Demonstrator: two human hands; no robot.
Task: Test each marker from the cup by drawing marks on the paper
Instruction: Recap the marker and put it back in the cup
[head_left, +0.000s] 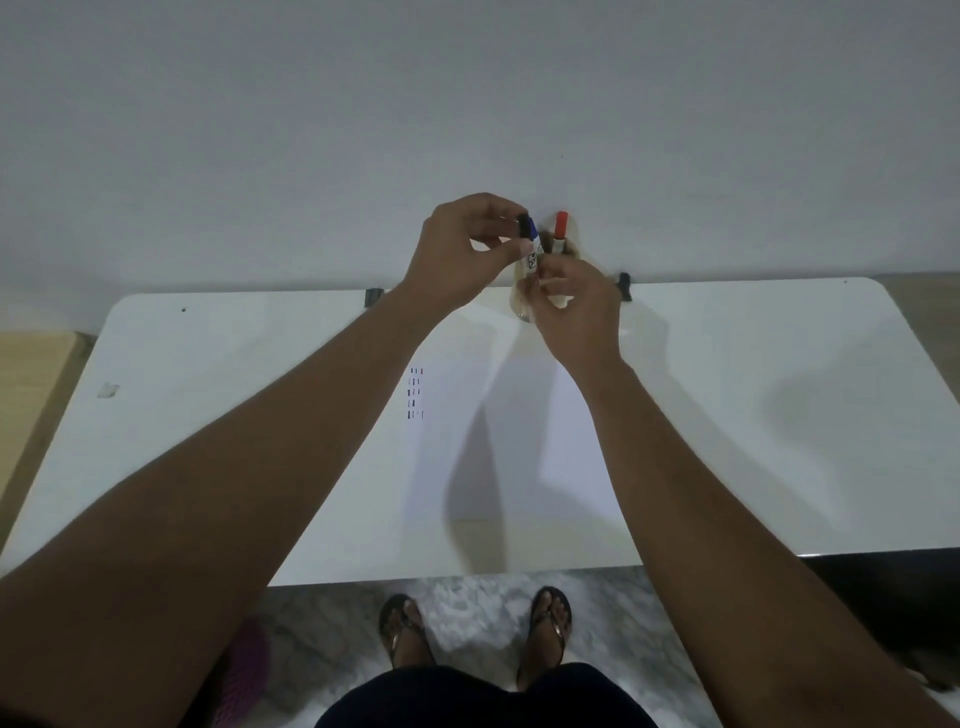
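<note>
Both hands are raised over the far edge of the white table (208, 364). My left hand (457, 249) pinches the blue cap end of a white marker (531, 244), and my right hand (576, 306) grips the same marker's lower barrel. Just behind them stands a clear cup (571, 249), mostly hidden, with a red-capped marker (559, 231) upright in it. The white paper (519, 431) lies flat in the middle of the table. Several short blue, black and red marks (415, 392) sit in rows near its upper left corner.
A plain wall rises right behind the table. Two dark clips (373, 296) (623, 285) sit on the far edge. A small scrap (108, 389) lies at the left. A wooden surface (31, 374) adjoins the left side. My sandalled feet (472, 629) stand below the near edge.
</note>
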